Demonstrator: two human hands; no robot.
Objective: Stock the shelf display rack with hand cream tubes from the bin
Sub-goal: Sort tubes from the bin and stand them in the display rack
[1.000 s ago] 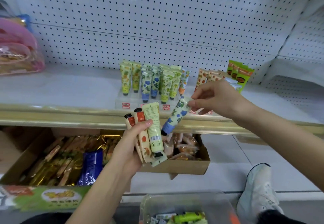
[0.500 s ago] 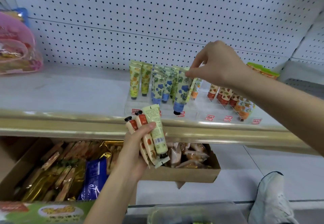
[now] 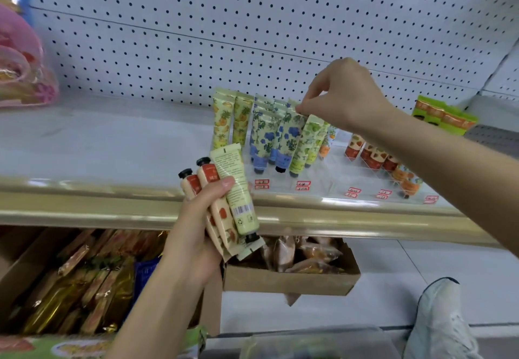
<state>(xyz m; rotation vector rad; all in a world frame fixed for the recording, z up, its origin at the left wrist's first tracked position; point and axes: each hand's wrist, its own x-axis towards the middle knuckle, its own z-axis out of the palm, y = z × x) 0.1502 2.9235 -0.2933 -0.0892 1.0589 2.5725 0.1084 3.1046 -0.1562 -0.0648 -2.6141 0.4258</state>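
A clear display rack [image 3: 331, 183] with red price tags stands on the white shelf. Rows of hand cream tubes stand in it, caps down: yellow, blue-flowered, green and orange. My right hand [image 3: 341, 97] reaches over the rack and pinches the top edge of a blue-flowered tube [image 3: 289, 142] that stands in the blue row. In front of the shelf edge my left hand [image 3: 196, 235] grips a bundle of tubes: a pale green tube [image 3: 237, 190] with a barcode, cap down, and two cream tubes with red fruit [image 3: 209, 181], caps up.
A gold trim strip [image 3: 84, 207] runs along the shelf's front edge. Below it lie cardboard boxes of snack packets [image 3: 73, 282]. Pink bags [image 3: 22, 69] sit at the shelf's far left, green packets [image 3: 443, 117] at the far right. The clear bin's rim [image 3: 309, 341] shows at the bottom, beside a white shoe [image 3: 443, 322].
My right hand carried the blue-flowered tube up from beside my left hand to the rack and stood it in the blue row. My left hand kept its bundle in about the same place.
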